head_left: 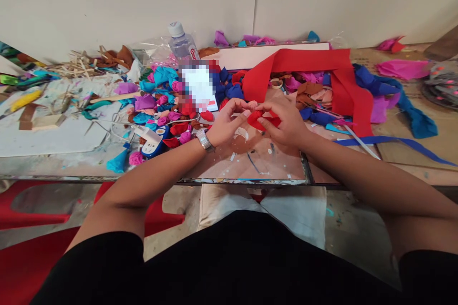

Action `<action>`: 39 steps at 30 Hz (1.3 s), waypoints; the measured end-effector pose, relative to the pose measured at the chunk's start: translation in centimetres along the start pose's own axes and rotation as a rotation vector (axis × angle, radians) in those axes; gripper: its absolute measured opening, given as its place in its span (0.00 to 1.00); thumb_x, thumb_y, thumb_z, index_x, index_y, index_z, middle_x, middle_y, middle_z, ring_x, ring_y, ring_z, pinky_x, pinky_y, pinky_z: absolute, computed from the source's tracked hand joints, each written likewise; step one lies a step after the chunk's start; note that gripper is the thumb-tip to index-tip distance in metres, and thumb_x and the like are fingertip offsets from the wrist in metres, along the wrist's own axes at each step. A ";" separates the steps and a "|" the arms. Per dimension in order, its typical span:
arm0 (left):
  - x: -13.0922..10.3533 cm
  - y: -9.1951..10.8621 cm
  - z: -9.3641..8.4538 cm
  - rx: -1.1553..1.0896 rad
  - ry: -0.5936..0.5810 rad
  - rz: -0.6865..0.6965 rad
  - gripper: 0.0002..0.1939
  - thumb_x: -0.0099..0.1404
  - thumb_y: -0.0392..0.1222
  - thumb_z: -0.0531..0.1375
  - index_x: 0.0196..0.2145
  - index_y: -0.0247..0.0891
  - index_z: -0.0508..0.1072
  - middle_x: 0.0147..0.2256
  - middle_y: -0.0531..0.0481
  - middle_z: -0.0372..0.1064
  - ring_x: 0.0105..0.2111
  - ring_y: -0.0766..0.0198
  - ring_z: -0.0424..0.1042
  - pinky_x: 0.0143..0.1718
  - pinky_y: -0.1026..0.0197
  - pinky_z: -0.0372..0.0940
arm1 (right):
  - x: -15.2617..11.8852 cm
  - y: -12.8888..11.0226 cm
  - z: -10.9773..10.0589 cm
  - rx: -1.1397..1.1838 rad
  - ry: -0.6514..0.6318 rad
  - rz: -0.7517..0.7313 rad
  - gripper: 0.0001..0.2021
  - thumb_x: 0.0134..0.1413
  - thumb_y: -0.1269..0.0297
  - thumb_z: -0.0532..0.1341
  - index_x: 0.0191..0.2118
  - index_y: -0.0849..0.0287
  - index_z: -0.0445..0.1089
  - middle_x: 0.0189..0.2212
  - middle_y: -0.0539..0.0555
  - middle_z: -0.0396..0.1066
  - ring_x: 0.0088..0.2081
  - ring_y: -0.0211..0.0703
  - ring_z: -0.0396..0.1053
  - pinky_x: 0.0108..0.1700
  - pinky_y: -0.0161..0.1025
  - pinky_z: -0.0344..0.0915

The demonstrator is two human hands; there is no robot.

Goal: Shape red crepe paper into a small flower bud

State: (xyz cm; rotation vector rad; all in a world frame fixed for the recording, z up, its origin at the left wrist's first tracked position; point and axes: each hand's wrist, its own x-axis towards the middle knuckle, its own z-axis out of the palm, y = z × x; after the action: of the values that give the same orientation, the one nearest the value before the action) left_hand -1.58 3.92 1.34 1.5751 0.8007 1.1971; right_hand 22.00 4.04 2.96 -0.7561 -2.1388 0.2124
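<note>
My left hand (pixel 229 123), with a watch on its wrist, is closed in a pinch above the table, its thumb and fingertips at a small pink crepe paper rosette (pixel 252 104). Close beside it, my right hand (pixel 288 121) pinches a piece of red crepe paper (pixel 255 119), which lies against the underside of the rosette. Fingers partly cover both pieces. Behind the hands, a long red crepe paper strip (pixel 307 59) lies folded across the heap. Below them on the table are a pale curved scrap (pixel 242 134) and small bits of paper.
Many coloured paper flowers (pixel 145 102) cover the table left of my hands. Among them are a lit phone (pixel 200 86), a water bottle (pixel 182 43) and a blue-and-white power strip (pixel 153 140). A tape roll (pixel 276 84) and a blue strip (pixel 404 142) are at right.
</note>
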 end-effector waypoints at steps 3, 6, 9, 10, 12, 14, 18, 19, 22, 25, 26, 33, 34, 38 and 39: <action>-0.2 0.2 0.0 0.081 -0.064 0.106 0.26 0.66 0.58 0.74 0.52 0.41 0.73 0.55 0.42 0.76 0.53 0.60 0.77 0.48 0.61 0.72 | -0.3 0.0 0.3 -0.021 -0.056 -0.027 0.15 0.73 0.48 0.60 0.51 0.51 0.77 0.51 0.57 0.84 0.51 0.58 0.78 0.56 0.57 0.66; -0.4 0.1 0.1 0.114 -0.085 0.132 0.26 0.66 0.56 0.74 0.53 0.41 0.73 0.55 0.41 0.77 0.52 0.59 0.78 0.48 0.59 0.72 | -0.5 0.0 0.4 -0.030 -0.064 -0.025 0.16 0.73 0.46 0.60 0.52 0.51 0.78 0.50 0.56 0.84 0.52 0.57 0.78 0.57 0.56 0.67; -0.5 0.0 0.2 0.142 -0.076 0.139 0.23 0.68 0.55 0.73 0.52 0.41 0.75 0.54 0.42 0.78 0.50 0.60 0.79 0.50 0.58 0.73 | -0.4 0.0 0.4 -0.031 -0.053 -0.019 0.16 0.73 0.45 0.61 0.52 0.50 0.78 0.49 0.55 0.84 0.51 0.56 0.78 0.57 0.56 0.67; -0.5 0.0 0.2 0.147 -0.073 0.145 0.23 0.68 0.55 0.73 0.52 0.41 0.76 0.53 0.43 0.78 0.50 0.60 0.79 0.50 0.58 0.73 | -0.4 0.0 0.4 -0.033 -0.047 -0.018 0.16 0.73 0.45 0.62 0.52 0.49 0.78 0.48 0.55 0.84 0.50 0.56 0.78 0.57 0.55 0.67; -0.4 0.1 0.2 0.141 -0.065 0.150 0.22 0.68 0.55 0.73 0.52 0.41 0.76 0.53 0.43 0.79 0.49 0.60 0.80 0.50 0.58 0.73 | -0.3 0.1 0.4 -0.030 -0.035 -0.017 0.17 0.72 0.44 0.63 0.52 0.50 0.78 0.46 0.55 0.84 0.48 0.55 0.78 0.55 0.55 0.67; -0.3 0.1 0.2 0.116 -0.053 0.137 0.21 0.69 0.55 0.72 0.52 0.41 0.77 0.52 0.43 0.80 0.49 0.61 0.80 0.50 0.58 0.73 | -0.2 0.1 0.4 -0.008 -0.021 -0.006 0.19 0.70 0.42 0.64 0.53 0.50 0.77 0.43 0.55 0.84 0.46 0.55 0.79 0.53 0.53 0.68; -0.1 0.2 0.1 0.060 -0.005 0.091 0.22 0.69 0.58 0.72 0.51 0.40 0.78 0.51 0.43 0.81 0.48 0.60 0.81 0.50 0.58 0.74 | -0.1 0.1 0.2 0.027 -0.006 0.034 0.20 0.68 0.40 0.66 0.51 0.51 0.76 0.44 0.55 0.84 0.44 0.54 0.80 0.52 0.53 0.70; -0.1 0.2 0.1 0.044 0.004 0.084 0.22 0.68 0.58 0.72 0.50 0.40 0.79 0.50 0.43 0.82 0.49 0.60 0.81 0.50 0.58 0.74 | -0.1 0.0 0.1 0.020 -0.002 0.036 0.19 0.68 0.41 0.66 0.49 0.51 0.76 0.44 0.56 0.85 0.44 0.54 0.80 0.52 0.53 0.70; 0.1 0.4 0.1 0.008 -0.002 0.074 0.22 0.68 0.59 0.73 0.49 0.40 0.79 0.49 0.43 0.82 0.49 0.60 0.82 0.52 0.57 0.75 | -0.1 -0.1 -0.1 -0.005 0.012 0.024 0.14 0.71 0.46 0.64 0.45 0.51 0.76 0.45 0.56 0.85 0.45 0.55 0.81 0.52 0.54 0.69; 0.1 0.7 0.0 -0.003 -0.024 0.070 0.22 0.67 0.59 0.73 0.48 0.40 0.79 0.49 0.43 0.83 0.49 0.60 0.82 0.53 0.57 0.75 | -0.1 -0.2 -0.2 0.002 0.029 0.008 0.12 0.71 0.48 0.64 0.44 0.51 0.77 0.43 0.55 0.86 0.44 0.54 0.81 0.52 0.54 0.69; 0.1 0.7 0.1 -0.011 -0.032 0.068 0.22 0.68 0.59 0.73 0.48 0.40 0.79 0.48 0.43 0.83 0.49 0.60 0.82 0.53 0.57 0.75 | -0.1 -0.2 -0.2 0.010 0.035 0.008 0.12 0.71 0.48 0.64 0.44 0.51 0.77 0.43 0.54 0.85 0.44 0.54 0.81 0.51 0.54 0.69; 0.1 0.6 0.2 -0.043 -0.047 0.069 0.22 0.67 0.59 0.73 0.48 0.41 0.80 0.47 0.45 0.83 0.49 0.60 0.82 0.54 0.56 0.75 | 0.1 -0.5 -0.2 0.065 0.054 -0.005 0.12 0.69 0.49 0.65 0.43 0.51 0.75 0.41 0.54 0.85 0.41 0.52 0.81 0.49 0.53 0.70; 0.1 0.6 0.2 -0.039 -0.045 0.063 0.22 0.67 0.59 0.73 0.48 0.40 0.80 0.47 0.45 0.83 0.48 0.61 0.82 0.54 0.57 0.75 | 0.1 -0.6 -0.2 0.074 0.063 -0.017 0.11 0.69 0.50 0.65 0.43 0.51 0.75 0.41 0.54 0.85 0.41 0.51 0.81 0.49 0.52 0.70; 0.0 0.5 0.2 -0.044 -0.045 0.048 0.21 0.67 0.59 0.73 0.47 0.40 0.80 0.46 0.46 0.84 0.44 0.63 0.83 0.52 0.57 0.76 | 0.1 -0.7 -0.2 0.075 0.077 -0.030 0.10 0.70 0.52 0.65 0.40 0.52 0.75 0.38 0.53 0.85 0.39 0.49 0.80 0.47 0.51 0.68; 0.0 0.5 0.2 -0.044 -0.047 0.049 0.21 0.68 0.58 0.73 0.47 0.40 0.80 0.46 0.46 0.84 0.44 0.63 0.83 0.52 0.57 0.76 | 0.1 -0.7 -0.2 0.072 0.073 -0.022 0.10 0.70 0.52 0.65 0.40 0.52 0.75 0.38 0.52 0.84 0.39 0.49 0.80 0.47 0.51 0.68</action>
State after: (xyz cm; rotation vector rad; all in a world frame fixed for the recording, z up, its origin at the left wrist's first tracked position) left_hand -1.40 3.74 1.77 1.5887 0.7042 1.2000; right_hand 21.80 3.52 3.45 -0.6879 -2.0580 0.2450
